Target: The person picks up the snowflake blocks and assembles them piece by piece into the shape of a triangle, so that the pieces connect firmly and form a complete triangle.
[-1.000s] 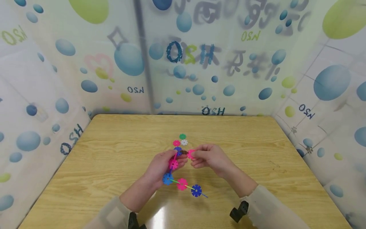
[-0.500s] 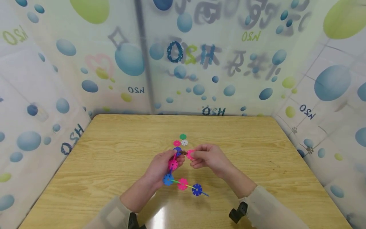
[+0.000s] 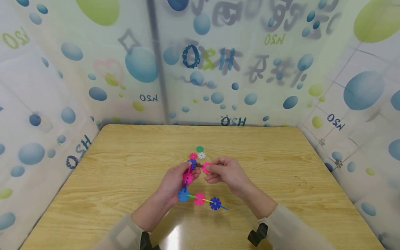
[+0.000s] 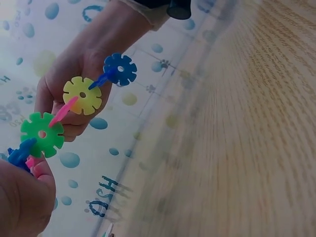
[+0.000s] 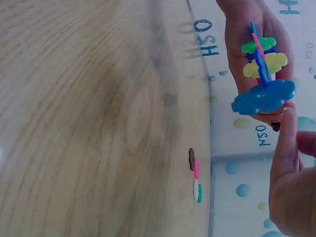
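My left hand grips a chain of interlocking plastic snowflake discs near its far end. Along it run a dark blue disc, a pink one and a light blue one. From there a tail hangs out to the right, ending past another dark blue disc, with some discs edge-on. My right hand pinches a pink disc between thumb and finger, close beside the left fingertips. A dark brown piece shows between the hands. Green and yellow chain discs face the left wrist view.
Beyond the hands, loose discs lie on the wooden table: a green one, a white one and a pink one. A dark disc lies by them in the right wrist view. Patterned curtains surround the table.
My right hand has shifted slightly left with the pink disc, nearer the left hand. The far end of the chain has tipped a little left, and its tail has risen slightly.
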Action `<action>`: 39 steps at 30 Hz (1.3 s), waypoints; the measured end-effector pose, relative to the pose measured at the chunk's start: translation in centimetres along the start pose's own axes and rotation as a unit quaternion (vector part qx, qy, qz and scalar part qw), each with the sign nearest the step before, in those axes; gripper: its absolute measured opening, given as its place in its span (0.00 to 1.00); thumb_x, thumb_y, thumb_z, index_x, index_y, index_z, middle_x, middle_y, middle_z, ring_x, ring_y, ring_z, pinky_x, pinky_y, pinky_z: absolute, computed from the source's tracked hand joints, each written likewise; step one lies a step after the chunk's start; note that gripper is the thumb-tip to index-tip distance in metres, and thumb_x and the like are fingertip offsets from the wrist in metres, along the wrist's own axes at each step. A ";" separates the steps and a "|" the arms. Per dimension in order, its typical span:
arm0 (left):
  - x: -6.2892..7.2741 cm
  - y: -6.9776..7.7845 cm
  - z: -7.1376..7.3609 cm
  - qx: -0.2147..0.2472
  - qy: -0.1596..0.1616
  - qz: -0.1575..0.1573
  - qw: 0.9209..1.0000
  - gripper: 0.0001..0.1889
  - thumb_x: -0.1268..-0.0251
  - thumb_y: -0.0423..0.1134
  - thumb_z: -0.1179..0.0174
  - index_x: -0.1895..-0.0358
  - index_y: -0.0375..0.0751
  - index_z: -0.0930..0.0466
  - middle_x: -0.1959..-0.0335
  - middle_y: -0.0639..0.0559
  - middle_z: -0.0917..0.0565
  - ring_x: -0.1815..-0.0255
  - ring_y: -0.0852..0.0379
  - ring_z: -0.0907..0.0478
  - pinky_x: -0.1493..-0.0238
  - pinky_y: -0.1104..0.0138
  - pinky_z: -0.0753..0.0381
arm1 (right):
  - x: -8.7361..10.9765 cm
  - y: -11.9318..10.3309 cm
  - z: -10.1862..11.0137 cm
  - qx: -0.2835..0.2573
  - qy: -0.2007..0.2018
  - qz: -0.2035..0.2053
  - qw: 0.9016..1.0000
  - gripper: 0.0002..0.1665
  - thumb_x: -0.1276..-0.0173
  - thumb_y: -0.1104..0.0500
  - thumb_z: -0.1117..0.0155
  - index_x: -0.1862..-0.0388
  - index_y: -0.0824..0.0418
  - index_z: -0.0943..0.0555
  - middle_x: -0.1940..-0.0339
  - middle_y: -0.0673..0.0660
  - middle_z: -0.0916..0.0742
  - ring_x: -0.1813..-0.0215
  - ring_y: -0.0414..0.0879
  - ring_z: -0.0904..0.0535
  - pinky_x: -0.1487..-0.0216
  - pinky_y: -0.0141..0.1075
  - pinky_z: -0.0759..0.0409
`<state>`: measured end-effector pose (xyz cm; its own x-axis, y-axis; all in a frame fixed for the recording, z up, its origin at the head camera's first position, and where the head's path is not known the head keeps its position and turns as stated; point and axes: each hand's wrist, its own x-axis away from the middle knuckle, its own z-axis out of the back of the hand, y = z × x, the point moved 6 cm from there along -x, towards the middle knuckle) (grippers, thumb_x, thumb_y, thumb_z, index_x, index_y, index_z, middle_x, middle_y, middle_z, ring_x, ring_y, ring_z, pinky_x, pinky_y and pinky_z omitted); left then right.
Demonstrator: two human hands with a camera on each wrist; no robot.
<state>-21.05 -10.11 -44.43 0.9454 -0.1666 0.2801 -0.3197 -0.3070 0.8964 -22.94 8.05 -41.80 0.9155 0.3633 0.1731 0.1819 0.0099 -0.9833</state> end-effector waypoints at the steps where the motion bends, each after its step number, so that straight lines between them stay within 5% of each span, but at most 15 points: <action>1: 0.0 0.1 0.0 -0.003 0.003 0.000 1.000 0.22 0.10 0.41 0.53 0.38 0.25 0.17 0.62 0.55 0.07 0.59 0.63 0.10 0.40 0.67 0.09 | 0.0 -0.1 0.0 0.000 0.001 0.001 1.000 0.10 0.17 0.66 0.39 0.49 0.75 0.19 0.66 0.54 0.08 0.66 0.42 0.08 0.57 0.35 0.05; 29: 0.0 0.0 0.5 0.002 -0.024 0.008 1.000 0.23 0.10 0.40 0.53 0.35 0.21 0.21 0.60 0.53 0.06 0.57 0.63 0.09 0.46 0.72 0.08 | -0.8 0.1 0.1 0.018 -0.038 -0.016 0.999 0.14 0.17 0.64 0.36 0.45 0.77 0.18 0.63 0.57 0.06 0.64 0.43 0.07 0.55 0.37 0.04; 35: -0.3 -0.2 1.2 0.026 -0.015 0.024 0.999 0.23 0.09 0.40 0.55 0.30 0.23 0.25 0.59 0.54 0.07 0.56 0.63 0.09 0.43 0.71 0.09 | -1.9 0.7 1.8 0.088 -0.022 -0.049 0.995 0.23 0.15 0.52 0.36 0.37 0.70 0.16 0.46 0.69 0.08 0.55 0.48 0.06 0.48 0.45 0.04; 39: -0.3 -0.2 2.2 0.054 -0.002 0.031 0.998 0.23 0.09 0.40 0.55 0.29 0.23 0.27 0.60 0.54 0.07 0.59 0.65 0.09 0.47 0.74 0.09 | -3.3 1.3 3.7 0.154 0.015 -0.057 0.986 0.24 0.15 0.49 0.36 0.35 0.67 0.16 0.44 0.66 0.09 0.52 0.51 0.08 0.48 0.46 0.04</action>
<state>-21.44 -12.05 -45.44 0.9233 -0.1926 0.3322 -0.3829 -0.3951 0.8350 -27.02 10.29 -43.89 0.9059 0.3164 0.2815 0.1714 0.3338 -0.9269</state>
